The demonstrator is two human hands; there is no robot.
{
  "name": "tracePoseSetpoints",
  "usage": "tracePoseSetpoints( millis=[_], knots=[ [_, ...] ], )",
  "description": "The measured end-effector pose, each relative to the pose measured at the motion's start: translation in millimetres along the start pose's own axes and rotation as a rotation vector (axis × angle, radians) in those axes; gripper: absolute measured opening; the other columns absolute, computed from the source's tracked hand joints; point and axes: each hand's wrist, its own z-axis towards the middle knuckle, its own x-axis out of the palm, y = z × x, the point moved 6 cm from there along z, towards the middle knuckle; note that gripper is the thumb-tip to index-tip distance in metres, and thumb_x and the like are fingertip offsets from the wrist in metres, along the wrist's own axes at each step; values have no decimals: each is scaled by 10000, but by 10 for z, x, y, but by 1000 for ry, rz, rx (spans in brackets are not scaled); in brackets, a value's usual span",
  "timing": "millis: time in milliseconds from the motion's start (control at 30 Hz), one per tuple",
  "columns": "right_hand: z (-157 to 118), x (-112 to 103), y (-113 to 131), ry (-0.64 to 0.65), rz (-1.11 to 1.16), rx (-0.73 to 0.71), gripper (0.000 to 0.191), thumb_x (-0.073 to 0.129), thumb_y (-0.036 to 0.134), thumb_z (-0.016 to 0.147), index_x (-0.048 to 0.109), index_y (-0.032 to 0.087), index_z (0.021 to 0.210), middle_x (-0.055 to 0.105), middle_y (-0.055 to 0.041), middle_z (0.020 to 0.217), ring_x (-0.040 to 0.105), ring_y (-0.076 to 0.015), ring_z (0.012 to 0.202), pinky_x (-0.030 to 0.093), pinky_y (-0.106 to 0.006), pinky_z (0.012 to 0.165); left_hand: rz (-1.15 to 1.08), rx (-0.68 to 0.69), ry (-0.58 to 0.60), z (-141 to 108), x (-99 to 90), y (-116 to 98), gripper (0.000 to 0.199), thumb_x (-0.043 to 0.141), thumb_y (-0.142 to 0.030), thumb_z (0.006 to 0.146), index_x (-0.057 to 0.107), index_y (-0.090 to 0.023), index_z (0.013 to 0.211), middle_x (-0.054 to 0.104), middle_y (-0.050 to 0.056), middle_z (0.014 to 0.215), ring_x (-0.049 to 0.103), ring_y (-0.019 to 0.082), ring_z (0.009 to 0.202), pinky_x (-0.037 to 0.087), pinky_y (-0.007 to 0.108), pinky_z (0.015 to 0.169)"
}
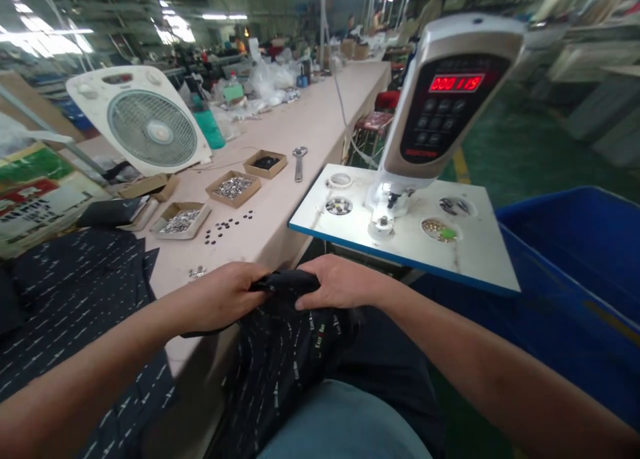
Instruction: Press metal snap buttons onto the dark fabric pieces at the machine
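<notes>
Now, on the near side of the white-and-bronze upright machine [453,92] with a red digital display, a dark navy cloth garment [280,342] hangs down in soft folds. Broken rows of small whitish marks run along it, with pale lettering toward its right; its top is a plain, dark, bunched edge. The left hand [235,289] and right hand [345,282] each grasp that edge, fingers closed around the cloth.
</notes>
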Motion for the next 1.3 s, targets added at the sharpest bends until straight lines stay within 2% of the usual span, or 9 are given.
tracePoseSetpoints(
  millis=[133, 333, 500, 600, 733, 833, 933, 1133, 1300],
  knots=[
    [-82, -201, -197, -174, -126, 69, 60, 692, 229, 844, 706, 171, 854, 680, -14, 835, 604, -167, 798, 375, -254, 702, -71, 71, -138, 214, -46, -135, 185, 454, -231, 869, 628, -210, 929, 658, 23, 916, 600, 206, 869, 439, 314, 793],
    [-219, -477, -299, -328, -103, 106, 95, 683, 275, 888, 687, 182, 906, 665, 14, 783, 600, -152, 752, 376, -240, 684, -366, 33, -356, 507, -134, -264, 183, 455, -295, 892, 615, -210, 918, 579, -32, 739, 574, 187, 776, 451, 291, 759],
    [-360, -593, -201, -403, -452, 124, 209, 647, 372, 927, 711, 176, 959, 707, -54, 850, 613, -202, 794, 349, -280, 682, -436, 84, -336, 735, -96, -287, 241, 491, -332, 878, 672, -191, 949, 665, 5, 876, 608, 218, 902, 465, 313, 832],
    [-401, -634, -222, -366, -324, 194, 248, 643, 413, 916, 722, 178, 907, 699, -35, 798, 618, -189, 768, 363, -274, 673, -553, 67, -215, 804, -20, -234, 287, 555, -393, 871, 668, -195, 1045, 697, 16, 935, 634, 224, 903, 488, 315, 793],
    [-403, -558, -356, -171, -1, 251, 317, 725, 478, 822, 732, 188, 952, 704, 0, 828, 643, -187, 797, 422, -257, 690, -720, -58, -87, 800, 67, -147, 320, 633, -466, 840, 653, -201, 1017, 700, 5, 854, 637, 184, 730, 493, 279, 651],
    [-387, -493, -405, -75, 89, 187, 310, 785, 341, 735, 720, 189, 997, 707, 19, 895, 639, -190, 845, 446, -256, 738, -756, -97, -61, 773, 79, -103, 324, 659, -475, 825, 648, -199, 996, 685, -8, 799, 612, 153, 650, 473, 253, 598],
    [-371, -483, -447, -82, 87, 184, 208, 711, 229, 743, 705, 181, 946, 682, 29, 850, 615, -174, 810, 440, -251, 725, -728, -89, -35, 752, 68, -61, 335, 665, -470, 821, 652, -188, 1001, 663, -14, 773, 582, 137, 618, 451, 239, 569],
    [-313, -375, -446, 10, 246, 153, 275, 719, 185, 719, 689, 185, 992, 689, 24, 899, 622, -181, 849, 462, -260, 767, -645, -43, -86, 711, -60, -37, 269, 670, -401, 807, 668, -182, 962, 681, -1, 802, 585, 146, 669, 468, 249, 600],
    [-291, -326, -509, 20, 347, 147, 355, 764, 226, 714, 690, 182, 1059, 708, 10, 987, 636, -208, 939, 476, -301, 854, -780, -71, -214, 708, -94, -60, 202, 649, -349, 816, 649, -197, 949, 668, -23, 781, 605, 144, 701, 464, 241, 648]
  ],
)
